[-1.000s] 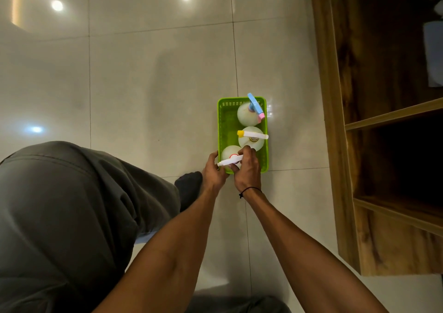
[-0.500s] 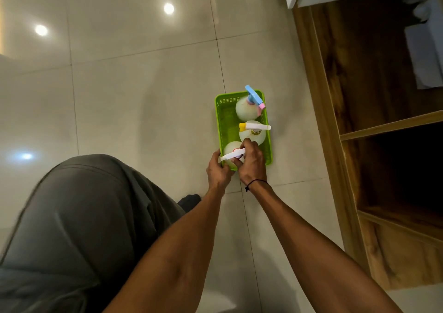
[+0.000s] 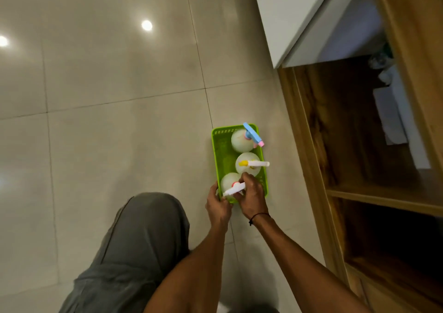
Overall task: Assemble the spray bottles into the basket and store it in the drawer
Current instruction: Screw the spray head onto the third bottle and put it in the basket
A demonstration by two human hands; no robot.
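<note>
A green plastic basket lies on the tiled floor beside a wooden cabinet. Three white spray bottles stand in it in a row. The far bottle has a blue and pink sprayer. The middle bottle carries a white sprayer with a yellow tip. The near bottle has a white sprayer with a red collar. My right hand grips that near sprayer head. My left hand holds the basket's near left corner and the bottle's side.
The wooden cabinet stands on the right with open shelves and dark compartments. A white drawer front juts out above it. White items lie on an upper shelf. My grey-trousered knee is at the lower left.
The view has tilted up and shifted, showing more of the cabinet and the white drawer. Both hands stay at the basket's near end on the near bottle.
</note>
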